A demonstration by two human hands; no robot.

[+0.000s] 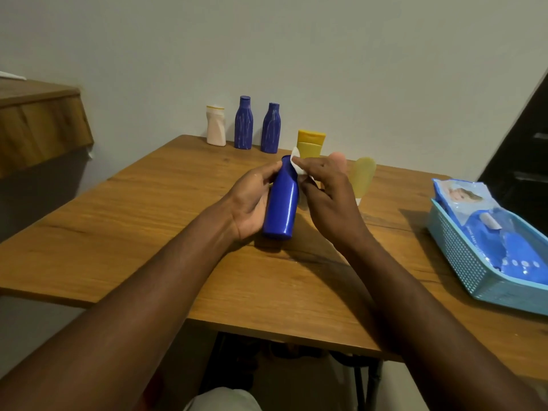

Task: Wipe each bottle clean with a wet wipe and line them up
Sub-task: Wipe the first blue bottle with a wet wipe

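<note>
My left hand (252, 203) grips a plain blue bottle (281, 206) above the middle of the wooden table (133, 232), its neck tilted away from me. My right hand (329, 197) pinches a small white wet wipe (296, 161) against the bottle's neck. Along the far edge by the wall stand a white bottle (216, 126) and two blue bottles streaked with white, the left one (243, 123) and the right one (270, 129). A yellow tube (310, 143) stands behind my hands. A pale yellow bottle (361, 176) is partly hidden by my right hand.
A light blue mesh basket (462, 262) at the table's right edge holds a blue pack of baby wipes (489, 221). A wooden shelf (38, 123) juts out on the left. The wall runs close behind the bottles. A dark door stands at far right.
</note>
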